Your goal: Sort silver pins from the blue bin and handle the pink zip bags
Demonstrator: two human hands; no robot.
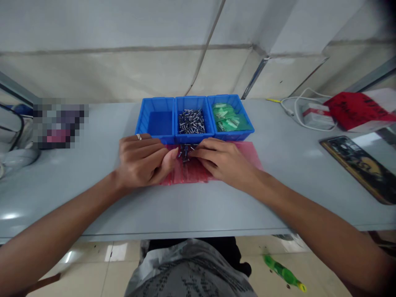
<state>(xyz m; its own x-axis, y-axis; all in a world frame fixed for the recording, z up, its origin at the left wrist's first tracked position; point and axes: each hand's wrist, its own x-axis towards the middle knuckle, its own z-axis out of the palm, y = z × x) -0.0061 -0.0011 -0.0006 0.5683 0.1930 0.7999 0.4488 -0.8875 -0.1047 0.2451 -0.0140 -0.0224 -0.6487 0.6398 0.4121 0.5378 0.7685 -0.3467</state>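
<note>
A small loose pile of metal pins (185, 152) lies on a pink plastic bag (244, 154), just in front of three blue plastic bins (194, 101) set side by side on the bench (278, 198). A larger heap of pins (192, 121) sits in the middle bin, and green packets (227, 118) fill much of the right bin. So far, some pins are out on the bag while many lie in the bin. The left hand (144, 161), with a ring on one finger, and the right hand (221, 159) come together over the pile, fingers closed side by side, tips almost meeting. Whether either hand pinches a pin is hidden. Beyond the bins, a white cord (305, 117) and a red packet (355, 111) lie to the right.
</note>
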